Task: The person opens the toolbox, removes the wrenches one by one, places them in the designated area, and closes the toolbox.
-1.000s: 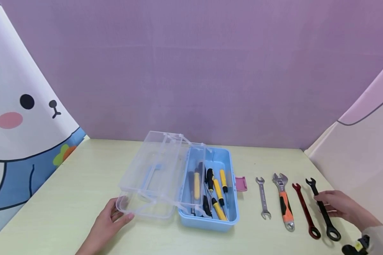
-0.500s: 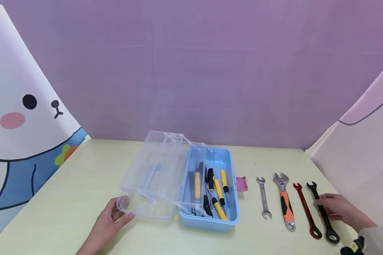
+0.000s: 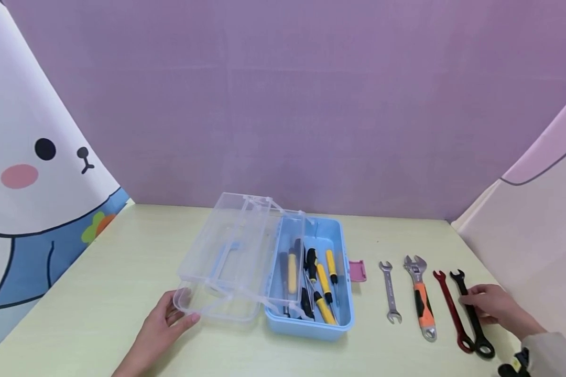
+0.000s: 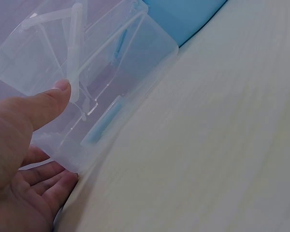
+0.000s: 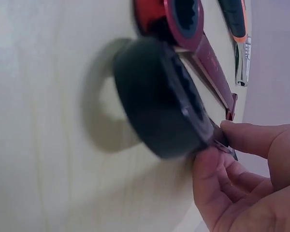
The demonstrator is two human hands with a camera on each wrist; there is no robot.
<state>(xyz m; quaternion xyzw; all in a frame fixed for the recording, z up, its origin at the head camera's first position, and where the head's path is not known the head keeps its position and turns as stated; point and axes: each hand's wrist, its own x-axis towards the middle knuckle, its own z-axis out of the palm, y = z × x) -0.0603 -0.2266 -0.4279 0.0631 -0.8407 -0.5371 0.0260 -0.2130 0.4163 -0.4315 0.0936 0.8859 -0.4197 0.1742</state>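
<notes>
My left hand (image 3: 179, 315) holds the near corner of the toolbox's clear lid tray (image 3: 226, 262); the left wrist view shows the thumb on top of the clear tray (image 4: 111, 63) and the fingers (image 4: 48, 179) under it. Next to it stands the open blue toolbox (image 3: 346, 309) holding several yellow-and-black screwdrivers (image 3: 323, 293). My right hand (image 3: 472, 309) pinches the shaft of a black wrench (image 3: 476, 330) at the far right. In the right wrist view the black wrench's ring end (image 5: 159, 111) is raised off the table beside the red wrench (image 5: 183, 19).
A silver wrench (image 3: 389, 293), an orange-handled adjustable wrench (image 3: 422, 303) and a red wrench (image 3: 450, 309) lie in a row right of the box. A pink latch (image 3: 357, 271) sticks out from the box. Printed panels stand at both table sides, with a purple wall behind.
The right hand has drawn the black wrench a little to the left, so its ring end now lies against the red wrench's. The left hand and the box have stayed put.
</notes>
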